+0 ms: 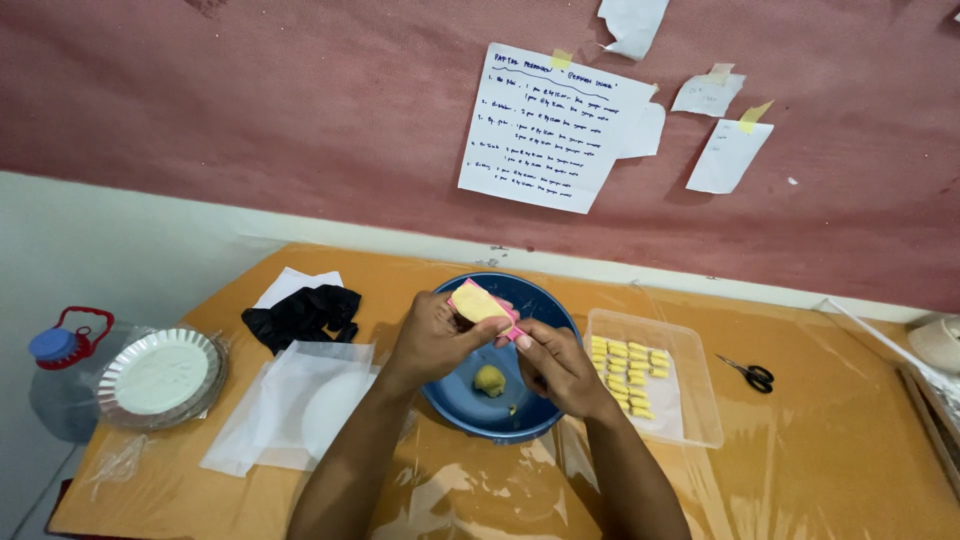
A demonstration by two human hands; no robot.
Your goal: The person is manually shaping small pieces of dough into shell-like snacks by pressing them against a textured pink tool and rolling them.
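Both my hands are raised over a blue bowl [540,305] at the table's middle. My left hand [430,335] and my right hand [555,365] together hold a small pink card [512,330] with a flat layer of pale yellow dough [478,302] on it. A small lump of yellow dough [489,380] lies in the bowl beneath them. Just right of the bowl, a clear rectangular tray [690,400] holds several small yellow dough pieces [630,375] in rows.
The table is wrapped in clear plastic film [800,450]. Black gloves [300,315] and white plastic sheets [290,405] lie at left. A stack of foil plates [160,375] and a blue-capped bottle [55,350] stand far left. Scissors [748,373] lie at right. Paper notes [545,125] hang on the wall.
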